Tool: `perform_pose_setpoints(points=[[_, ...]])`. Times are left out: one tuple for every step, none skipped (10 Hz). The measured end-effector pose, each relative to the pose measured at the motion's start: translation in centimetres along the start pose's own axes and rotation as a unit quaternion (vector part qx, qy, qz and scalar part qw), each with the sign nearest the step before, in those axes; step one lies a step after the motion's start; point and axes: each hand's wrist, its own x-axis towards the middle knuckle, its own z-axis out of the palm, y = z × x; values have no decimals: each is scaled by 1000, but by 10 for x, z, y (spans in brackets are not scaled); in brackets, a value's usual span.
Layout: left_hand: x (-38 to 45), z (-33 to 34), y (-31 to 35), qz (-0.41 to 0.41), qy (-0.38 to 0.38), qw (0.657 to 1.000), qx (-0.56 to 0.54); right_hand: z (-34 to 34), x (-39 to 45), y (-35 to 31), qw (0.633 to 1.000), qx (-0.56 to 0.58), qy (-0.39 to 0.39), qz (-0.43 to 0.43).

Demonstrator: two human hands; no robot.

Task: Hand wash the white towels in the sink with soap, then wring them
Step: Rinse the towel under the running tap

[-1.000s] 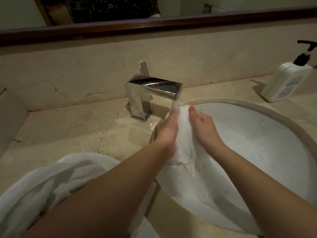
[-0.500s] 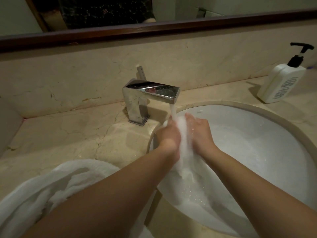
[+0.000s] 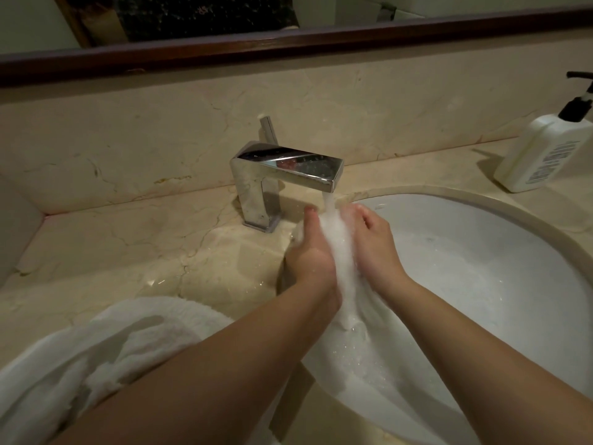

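**White towel under running tap, rub-and-rinse step in hand**

White, wet towel held bunched between both palms, directly under the stream from the chrome faucet, over the left part of the sink. Lower end trailing down into the basin below the wrists. Left hand pressed against the towel's left side, fingers laid along it toward the spout; right hand pressed against its right side, fingers curled round the cloth. Towel squeezed between the two hands, not pinched at an edge.

Step judged: rubbing or rinsing under water; wringing not yet begun. Whether soap is already worked in: cannot tell, though fine bubbles or droplets show on the cloth in the basin.

Next move judged to call for a firmer grip by both hands at separated points along the towel, then opposed twisting over the basin.

Second white towel heaped on the marble counter, left of the sink, apart from the hands. Pump bottle standing at the far right on the counter, well out of current reach.
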Motion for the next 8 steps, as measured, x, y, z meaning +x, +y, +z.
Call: perform_pose_setpoints(points=[[-6, -1, 5, -5, 20, 1000, -12, 9, 0, 1, 1000, 9, -2, -14], [-3, -1, 4, 24, 9, 999, -23, 11, 3, 1, 1000, -12, -5, -28], [-3, 0, 3, 61, -23, 996, -54, 7, 10, 0, 978, -183, -15, -95], [-5, -1, 2, 52, -24, 997, -49, 6, 11, 1, 969, -231, -4, -88], [-1, 2, -3, 51, -52, 997, 11, 2, 15, 2, 995, -99, 24, 9], [-7, 3, -3, 29, -62, 997, 46, -3, 21, 1, 997, -71, 30, 31], [-10, 6, -2, -8, -77, 995, 69, -10, 29, -13, 998, -50, -1, 46], [-11, 2, 8, 12, -68, 995, 75, -14, 31, -18, 997, -27, -47, 61]])
